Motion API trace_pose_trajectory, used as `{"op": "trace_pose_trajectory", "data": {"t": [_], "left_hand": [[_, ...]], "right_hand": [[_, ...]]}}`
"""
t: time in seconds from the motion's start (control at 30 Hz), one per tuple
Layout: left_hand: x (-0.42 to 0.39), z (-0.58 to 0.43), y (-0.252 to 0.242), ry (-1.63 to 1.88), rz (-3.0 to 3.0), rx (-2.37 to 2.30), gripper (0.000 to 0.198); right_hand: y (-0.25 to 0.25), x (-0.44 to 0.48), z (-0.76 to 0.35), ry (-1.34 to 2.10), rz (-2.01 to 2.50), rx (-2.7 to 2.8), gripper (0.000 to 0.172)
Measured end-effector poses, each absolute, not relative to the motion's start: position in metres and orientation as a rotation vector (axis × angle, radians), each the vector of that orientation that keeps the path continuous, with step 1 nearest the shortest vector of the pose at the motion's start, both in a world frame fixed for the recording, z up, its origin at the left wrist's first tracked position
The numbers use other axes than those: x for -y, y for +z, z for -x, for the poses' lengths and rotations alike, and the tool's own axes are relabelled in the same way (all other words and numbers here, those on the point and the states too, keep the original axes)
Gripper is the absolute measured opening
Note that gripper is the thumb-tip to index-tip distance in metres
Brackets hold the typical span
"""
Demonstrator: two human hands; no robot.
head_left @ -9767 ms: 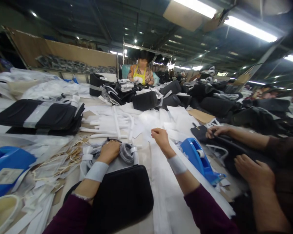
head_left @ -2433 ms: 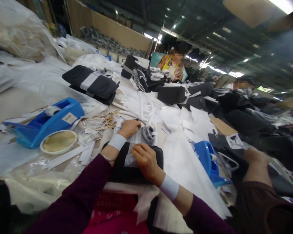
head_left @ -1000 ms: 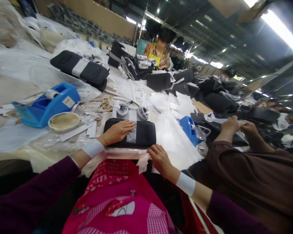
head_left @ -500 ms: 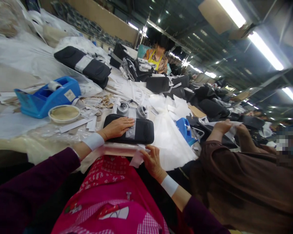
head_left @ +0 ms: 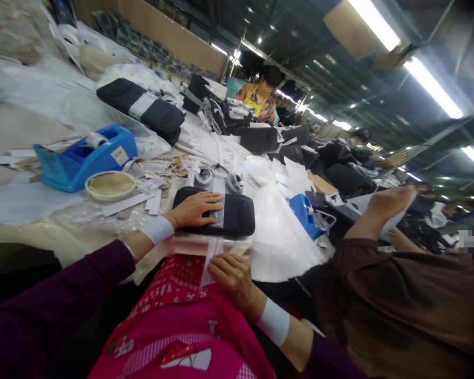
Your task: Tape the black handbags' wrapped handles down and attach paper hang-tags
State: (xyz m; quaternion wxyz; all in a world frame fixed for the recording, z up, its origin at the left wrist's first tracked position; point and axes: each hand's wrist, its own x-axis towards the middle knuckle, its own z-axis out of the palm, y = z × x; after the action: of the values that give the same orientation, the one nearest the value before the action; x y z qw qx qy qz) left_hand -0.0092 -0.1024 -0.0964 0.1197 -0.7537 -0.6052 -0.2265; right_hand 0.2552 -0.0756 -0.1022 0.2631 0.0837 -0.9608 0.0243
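Observation:
My left hand lies with its fingers spread across a flat black case near the table's front edge. A translucent band runs over the case's middle, under my fingertips. Two wrapped grey coils sit against its far side. Lower down, at the table edge before my pink apron, my right hand has its fingers closed on a whitish translucent strip. Whether that strip joins the band on the case I cannot tell.
To the left stand a blue tape dispenser and a round shallow dish. Another banded black case lies beyond. White sheets and a second blue dispenser are on the right, near a co-worker in a brown top.
My right hand has moved down and slightly left, toward my apron, with the strip. My left hand stays on the case. The co-worker's hand on the right has risen a little.

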Motion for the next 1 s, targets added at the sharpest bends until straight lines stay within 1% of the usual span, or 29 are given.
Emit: {"op": "trace_pose_trajectory", "data": {"t": [0.13,0.33,0.5,0.6,0.67,0.83,1.0], "left_hand": [[0.103,0.009,-0.098,-0.66,2.198,1.761,0.051],[0.103,0.008,-0.096,-0.674,2.197,1.789,0.051],[0.101,0.01,-0.096,-0.716,2.219,1.8,0.049],[0.101,0.01,-0.096,-0.732,2.229,1.804,0.049],[0.101,0.01,-0.095,-0.734,2.234,1.801,0.049],[0.102,0.009,-0.094,-0.712,2.229,1.818,0.05],[0.101,0.008,-0.095,-0.709,2.222,1.823,0.049]], "right_hand": [[-0.103,0.087,-0.245,0.173,-0.213,2.558,0.025],[-0.089,0.092,-0.24,0.331,-0.15,2.415,0.025],[-0.067,0.088,-0.238,0.462,-0.052,2.315,0.033],[-0.062,0.079,-0.24,0.551,0.033,2.284,0.036],[-0.065,0.072,-0.242,0.544,0.023,2.325,0.034],[-0.087,0.074,-0.244,0.444,-0.205,2.557,0.026],[-0.099,0.089,-0.241,0.37,-0.195,2.584,0.022]]}}
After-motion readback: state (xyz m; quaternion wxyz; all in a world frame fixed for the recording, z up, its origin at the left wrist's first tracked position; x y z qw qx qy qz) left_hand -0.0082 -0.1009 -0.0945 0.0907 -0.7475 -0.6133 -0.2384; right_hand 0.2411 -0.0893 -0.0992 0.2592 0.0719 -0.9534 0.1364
